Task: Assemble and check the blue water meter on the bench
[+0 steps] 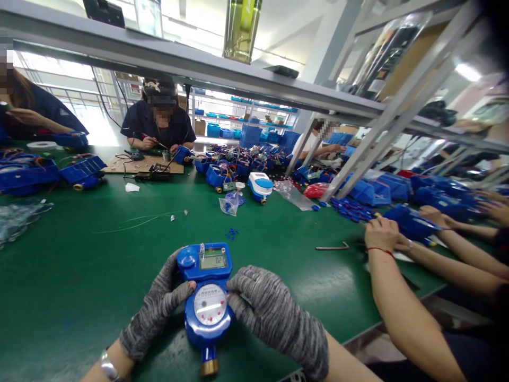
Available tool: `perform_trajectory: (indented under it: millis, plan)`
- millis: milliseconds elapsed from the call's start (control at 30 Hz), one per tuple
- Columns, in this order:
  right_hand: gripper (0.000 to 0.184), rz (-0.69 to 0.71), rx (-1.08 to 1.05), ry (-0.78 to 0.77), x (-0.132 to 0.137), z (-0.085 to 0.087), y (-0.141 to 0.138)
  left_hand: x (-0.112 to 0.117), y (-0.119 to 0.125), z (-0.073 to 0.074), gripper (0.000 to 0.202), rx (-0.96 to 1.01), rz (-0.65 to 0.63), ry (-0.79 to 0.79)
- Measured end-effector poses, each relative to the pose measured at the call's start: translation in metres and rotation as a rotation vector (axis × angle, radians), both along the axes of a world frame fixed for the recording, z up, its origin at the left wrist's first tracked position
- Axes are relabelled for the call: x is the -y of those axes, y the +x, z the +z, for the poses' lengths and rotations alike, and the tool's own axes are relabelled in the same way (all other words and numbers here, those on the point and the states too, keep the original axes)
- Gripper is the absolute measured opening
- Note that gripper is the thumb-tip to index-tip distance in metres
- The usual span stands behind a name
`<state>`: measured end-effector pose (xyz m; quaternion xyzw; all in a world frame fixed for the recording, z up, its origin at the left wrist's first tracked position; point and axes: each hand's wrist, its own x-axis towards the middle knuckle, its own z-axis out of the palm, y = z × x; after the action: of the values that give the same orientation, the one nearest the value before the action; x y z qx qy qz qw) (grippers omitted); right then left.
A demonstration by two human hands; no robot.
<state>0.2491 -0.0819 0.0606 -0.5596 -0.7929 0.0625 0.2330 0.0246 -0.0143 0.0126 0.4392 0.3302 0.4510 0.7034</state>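
A blue water meter [207, 323] with a lit digital display and a round white dial is held just above the green bench, its brass-ended pipe pointing toward me. My left hand [159, 302], in a grey striped fingerless glove, grips the meter's left side with the thumb on its front edge. On the other side, my right hand [270, 307] in a matching glove has its fingers bent together against the meter's right edge, beside the dial. Whether those fingertips pinch some small part is hidden. Tiny blue pieces [231, 232] lie beyond the meter.
A hex key [332, 247] lies to the right, near a co-worker's hands [382, 233]. Further back are a white-and-blue meter [260, 187], small plastic bags [231, 203] and piled blue housings with wires [238, 162]. A metal shelf [199, 58] crosses overhead. Other people sit opposite.
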Motion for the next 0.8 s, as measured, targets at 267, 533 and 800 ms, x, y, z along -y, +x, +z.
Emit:
perform_trajectory:
  millis: [267, 533, 800]
  plan:
    - [0.036, -0.102, 0.082, -0.116, 0.015, -0.007, -0.011, 0.001, 0.002, -0.007, 0.076, 0.000, 0.042, -0.023]
    - [0.023, -0.161, -0.460, -0.106, -0.041, -0.032, 0.036, 0.004, 0.006, 0.003, 0.079, -0.043, 0.117, 0.014]
    - [0.019, -0.672, -0.262, -0.114, -0.164, -0.094, 0.061, 0.006, 0.008, 0.007, 0.082, -0.055, 0.211, -0.021]
